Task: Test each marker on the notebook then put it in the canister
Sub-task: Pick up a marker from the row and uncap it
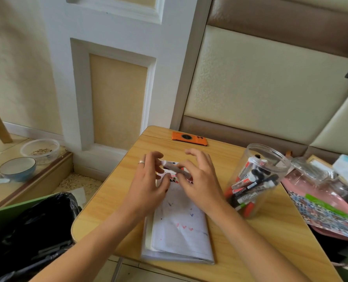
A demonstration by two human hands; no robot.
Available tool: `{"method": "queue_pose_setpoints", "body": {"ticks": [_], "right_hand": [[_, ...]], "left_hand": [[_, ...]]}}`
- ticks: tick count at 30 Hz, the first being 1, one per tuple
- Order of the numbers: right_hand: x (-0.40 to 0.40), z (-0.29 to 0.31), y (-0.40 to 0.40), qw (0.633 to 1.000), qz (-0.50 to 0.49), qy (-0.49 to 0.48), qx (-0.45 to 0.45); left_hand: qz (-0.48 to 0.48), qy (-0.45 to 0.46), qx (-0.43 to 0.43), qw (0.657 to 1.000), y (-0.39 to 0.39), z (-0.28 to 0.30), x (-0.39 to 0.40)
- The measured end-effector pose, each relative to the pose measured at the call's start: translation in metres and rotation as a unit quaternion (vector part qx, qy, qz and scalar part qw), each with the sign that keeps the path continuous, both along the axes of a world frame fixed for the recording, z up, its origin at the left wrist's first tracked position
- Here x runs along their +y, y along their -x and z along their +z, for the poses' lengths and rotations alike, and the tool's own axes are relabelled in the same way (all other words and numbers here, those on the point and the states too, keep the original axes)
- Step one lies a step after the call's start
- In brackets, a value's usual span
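Observation:
A white notebook [179,231] lies open on the wooden table [250,251], its page dotted with small red, blue and dark test marks. Above its far end both hands hold one marker [174,167] between them. My left hand [148,184], with a ring on one finger, pinches the marker's left end. My right hand [197,180] pinches its right part between thumb and forefinger, the other fingers spread. To the right stands a clear plastic canister [256,180], leaning, with several markers inside. Whether the marker is capped is hidden by the fingers.
An orange phone [189,138] lies at the table's far edge. Plastic bags and a patterned pouch [327,204] crowd the right side. A green bin with a black liner [26,231] stands at the left. On the floor sit a blue bowl [17,168] and a clear tub [40,150].

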State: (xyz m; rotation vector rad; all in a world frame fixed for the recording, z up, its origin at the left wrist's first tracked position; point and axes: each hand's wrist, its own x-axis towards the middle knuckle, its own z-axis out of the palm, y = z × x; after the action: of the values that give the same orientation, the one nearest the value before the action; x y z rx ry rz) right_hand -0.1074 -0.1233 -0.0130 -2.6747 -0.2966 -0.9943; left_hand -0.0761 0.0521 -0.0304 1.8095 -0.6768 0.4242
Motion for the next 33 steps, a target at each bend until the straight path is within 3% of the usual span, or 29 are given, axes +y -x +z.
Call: {"method": "queue_pose_setpoints", "body": {"ticks": [2, 4, 8, 16, 18, 20, 22, 24, 27, 33], "right_hand": [[0.004, 0.007, 0.012, 0.997, -0.004, -0.074, -0.037], [0.007, 0.011, 0.022, 0.976, 0.015, -0.214, -0.027], [0.013, 0.013, 0.035, 0.879, 0.056, -0.465, 0.089], [-0.002, 0.013, 0.044, 0.699, 0.112, -0.684, 0.173], [-0.011, 0.013, 0.044, 0.728, 0.088, -0.657, 0.174], [-0.021, 0.011, 0.044, 0.806, 0.053, -0.559, 0.187], [-0.03, 0.008, 0.043, 0.903, 0.024, -0.382, 0.193], [-0.031, 0.005, 0.042, 0.96, 0.013, -0.197, 0.201], [-0.022, -0.001, 0.042, 0.975, 0.011, -0.048, 0.216], [-0.005, -0.009, 0.038, 0.98, 0.04, 0.007, 0.196]], "left_hand": [[-0.025, -0.024, 0.028, 0.999, 0.004, -0.001, 0.002], [-0.059, -0.094, 0.035, 0.993, 0.003, -0.006, 0.006], [-0.093, -0.236, 0.025, 0.967, 0.001, -0.015, 0.01], [-0.067, -0.227, 0.014, 0.972, -0.001, -0.016, 0.016], [-0.055, -0.236, 0.008, 0.97, -0.001, -0.015, 0.017], [-0.054, -0.23, 0.007, 0.972, 0.0, -0.013, 0.017], [-0.061, -0.223, 0.012, 0.973, 0.0, -0.011, 0.016], [-0.064, -0.227, 0.011, 0.972, 0.0, -0.01, 0.015], [-0.06, -0.243, -0.002, 0.968, 0.001, -0.011, 0.013], [-0.077, -0.255, -0.05, 0.962, 0.0, -0.015, 0.01]]}}
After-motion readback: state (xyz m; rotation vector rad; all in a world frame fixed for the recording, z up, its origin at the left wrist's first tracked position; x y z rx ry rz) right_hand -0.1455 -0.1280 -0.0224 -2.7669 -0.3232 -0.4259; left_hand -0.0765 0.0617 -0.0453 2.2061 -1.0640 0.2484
